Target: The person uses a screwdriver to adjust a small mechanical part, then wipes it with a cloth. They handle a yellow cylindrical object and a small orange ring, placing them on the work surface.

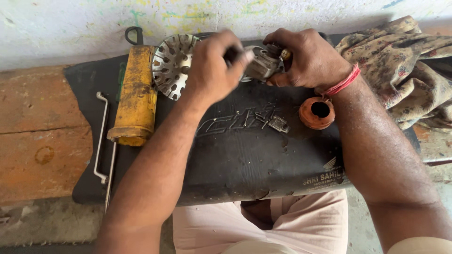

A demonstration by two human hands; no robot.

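Metal part (259, 63), grey and rounded, sits between your two hands at the far edge of the black seat cushion (245, 155) lying across your lap. Nearest you, the cushion's front edge overhangs your pale trousers (263, 226). Further out on the cushion lie a few small screws and a little metal fitting (278, 123), with a rust-orange cap (317, 113) just beside your right wrist, its opening facing up. To your left, a bent steel rod (100, 136) rests near the cushion's edge, next to a worn yellow tool body (135, 96). Beyond that, a perforated metal disc (172, 63) lies partly behind your left hand (212, 63), which is curled shut around a dark handle; its tip is blurred. Your right hand (306, 59) is clamped on the metal part. A patterned cloth (405, 66) is bunched at the far right.
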